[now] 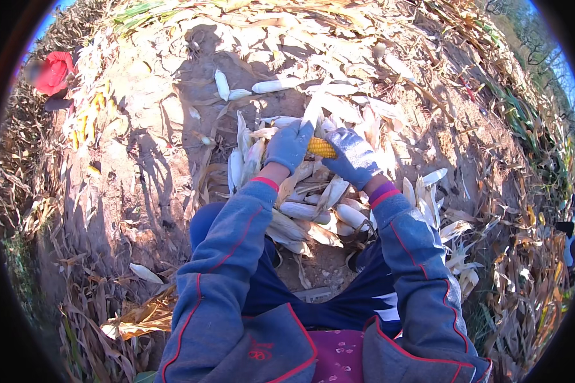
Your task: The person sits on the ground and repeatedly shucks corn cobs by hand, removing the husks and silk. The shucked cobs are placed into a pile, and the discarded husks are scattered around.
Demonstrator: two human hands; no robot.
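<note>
My left hand [290, 146], in a grey work glove, is at one end of a yellow ear of corn [321, 148], against pale husk leaves. At the ear's other end, my right hand [351, 155], gloved alike, closes around it. Yellow kernels show between the two hands; both ends of the ear are hidden. Below them, between my legs, lies a heap of corn ears in pale husks [305, 212] with loose dry husk leaves.
More husked-over ears [276, 85] lie on the bare soil ahead. Yellow ears [85, 119] are piled at the left, near a person in red [55, 74]. Dry corn stalks [517, 268] line both sides. Part of another person shows at the far right edge.
</note>
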